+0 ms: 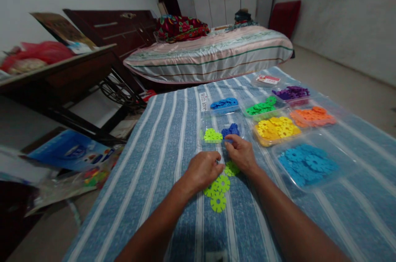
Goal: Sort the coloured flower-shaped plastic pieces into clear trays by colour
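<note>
Both of my hands rest on the blue striped cloth [161, 146] over a joined cluster of lime-green snowflake discs [219, 190]. My left hand [202, 169] is curled, fingers closed on the cluster's upper edge. My right hand [241, 152] pinches a lime-green disc [231, 168] at the cluster's top right. Just beyond my fingers stands a clear tray [206, 123] holding lime-green discs [213, 135] and dark blue discs [230, 130].
More clear trays lie to the right: light blue discs [306, 163], yellow [276, 128], orange [312, 115], green [262, 107], purple [291, 93], blue [224, 104]. A bed [210, 53] is behind; a dark table [58, 76] and packaging [68, 150] stand at left.
</note>
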The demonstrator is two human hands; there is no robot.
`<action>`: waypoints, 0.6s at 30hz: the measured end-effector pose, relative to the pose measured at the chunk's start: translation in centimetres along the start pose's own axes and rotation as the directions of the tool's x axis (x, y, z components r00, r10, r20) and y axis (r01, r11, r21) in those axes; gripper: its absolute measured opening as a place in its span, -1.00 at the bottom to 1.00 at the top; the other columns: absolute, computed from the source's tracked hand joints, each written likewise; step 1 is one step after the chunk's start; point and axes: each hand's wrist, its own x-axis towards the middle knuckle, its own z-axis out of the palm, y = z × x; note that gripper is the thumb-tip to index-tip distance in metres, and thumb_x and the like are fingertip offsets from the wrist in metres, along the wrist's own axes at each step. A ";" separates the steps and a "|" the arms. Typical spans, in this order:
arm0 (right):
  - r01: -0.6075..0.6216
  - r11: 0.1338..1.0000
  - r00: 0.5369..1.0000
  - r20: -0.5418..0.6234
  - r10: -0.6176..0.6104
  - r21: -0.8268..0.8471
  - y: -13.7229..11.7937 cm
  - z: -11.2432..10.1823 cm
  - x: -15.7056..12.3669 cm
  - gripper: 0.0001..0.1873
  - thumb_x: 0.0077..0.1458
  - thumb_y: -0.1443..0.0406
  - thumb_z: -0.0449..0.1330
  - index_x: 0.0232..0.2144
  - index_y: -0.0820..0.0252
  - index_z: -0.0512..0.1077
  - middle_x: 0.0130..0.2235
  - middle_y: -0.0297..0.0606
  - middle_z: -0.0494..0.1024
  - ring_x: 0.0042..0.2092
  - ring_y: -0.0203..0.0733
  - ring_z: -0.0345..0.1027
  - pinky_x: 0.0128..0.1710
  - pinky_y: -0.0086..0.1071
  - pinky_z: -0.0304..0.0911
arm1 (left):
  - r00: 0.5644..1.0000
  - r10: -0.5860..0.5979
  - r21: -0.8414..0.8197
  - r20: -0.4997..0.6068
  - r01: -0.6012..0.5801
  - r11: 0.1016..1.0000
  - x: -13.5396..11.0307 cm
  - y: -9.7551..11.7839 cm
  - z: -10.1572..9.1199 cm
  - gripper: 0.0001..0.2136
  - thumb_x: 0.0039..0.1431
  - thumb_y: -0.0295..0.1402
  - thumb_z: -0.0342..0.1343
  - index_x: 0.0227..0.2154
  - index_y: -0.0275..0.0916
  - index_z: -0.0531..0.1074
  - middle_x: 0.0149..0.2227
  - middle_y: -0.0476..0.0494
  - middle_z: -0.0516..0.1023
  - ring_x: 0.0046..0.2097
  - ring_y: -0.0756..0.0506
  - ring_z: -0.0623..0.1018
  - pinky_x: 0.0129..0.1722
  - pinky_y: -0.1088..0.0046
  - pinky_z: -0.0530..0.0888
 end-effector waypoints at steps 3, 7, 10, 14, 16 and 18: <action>-0.007 1.000 1.000 0.004 0.007 0.008 0.1 -0.1 0.0 -0.66 0.07 0.12 0.10 -0.19 0.15 0.53 -0.63 -0.45 0.37 -0.57 -0.26 0.28 -0.48 -0.39 0.16 | 1.000 0.024 0.051 0.018 -0.025 0.998 -0.5 0.8 2.1 -0.81 0.12 -0.21 0.14 -0.32 -0.22 0.48 -0.30 -0.11 0.55 -0.23 -0.14 0.54 -0.26 0.39 0.37; 0.002 1.000 1.000 -0.013 -0.002 0.001 -0.1 -0.2 0.0 -0.67 0.07 0.14 0.10 -0.21 0.14 0.54 -0.63 -0.45 0.38 -0.57 -0.27 0.27 -0.46 -0.39 0.16 | 1.000 -0.017 0.114 -0.020 0.019 0.993 -0.2 1.7 3.7 -0.72 0.12 -0.17 0.14 -0.17 -0.23 0.45 -0.15 -0.20 0.53 -0.10 -0.21 0.55 -0.15 0.32 0.42; 0.010 1.000 0.999 -0.035 -0.010 0.006 -0.4 -0.3 -0.1 -0.68 0.06 0.15 0.11 -0.23 0.15 0.54 -0.62 -0.45 0.39 -0.56 -0.28 0.26 -0.45 -0.39 0.15 | 0.998 -0.058 0.109 -0.012 0.059 0.992 0.2 2.1 3.9 -0.73 0.12 -0.20 0.13 -0.17 -0.24 0.44 -0.14 -0.22 0.52 -0.06 -0.23 0.54 -0.12 0.31 0.43; 0.002 1.000 0.997 -0.071 0.000 0.029 -0.8 -0.4 -0.1 -0.69 0.04 0.15 0.11 -0.26 0.16 0.55 -0.61 -0.43 0.41 -0.55 -0.28 0.26 -0.45 -0.40 0.17 | 0.998 -0.051 0.036 -0.024 0.052 0.998 0.4 1.9 3.9 -0.75 0.10 -0.22 0.15 -0.19 -0.22 0.43 -0.16 -0.19 0.51 -0.10 -0.20 0.55 -0.13 0.32 0.43; 0.007 1.000 0.995 -0.103 -0.005 0.021 -0.9 -0.5 -0.1 -0.68 0.02 0.15 0.11 -0.27 0.16 0.55 -0.61 -0.43 0.42 -0.55 -0.27 0.26 -0.44 -0.40 0.18 | 0.998 -0.047 0.005 -0.035 0.047 0.999 0.4 1.8 3.9 -0.76 0.09 -0.24 0.15 -0.19 -0.21 0.43 -0.16 -0.16 0.51 -0.12 -0.17 0.55 -0.14 0.35 0.42; 0.009 1.000 0.991 -0.133 -0.007 0.011 -1.0 -0.6 -0.1 -0.67 0.01 0.14 0.11 -0.28 0.16 0.55 -0.61 -0.43 0.42 -0.55 -0.27 0.26 -0.43 -0.39 0.20 | 0.998 -0.053 -0.011 -0.041 0.053 0.999 0.4 1.9 4.0 -0.77 0.08 -0.26 0.16 -0.20 -0.20 0.43 -0.16 -0.15 0.51 -0.11 -0.16 0.54 -0.14 0.36 0.42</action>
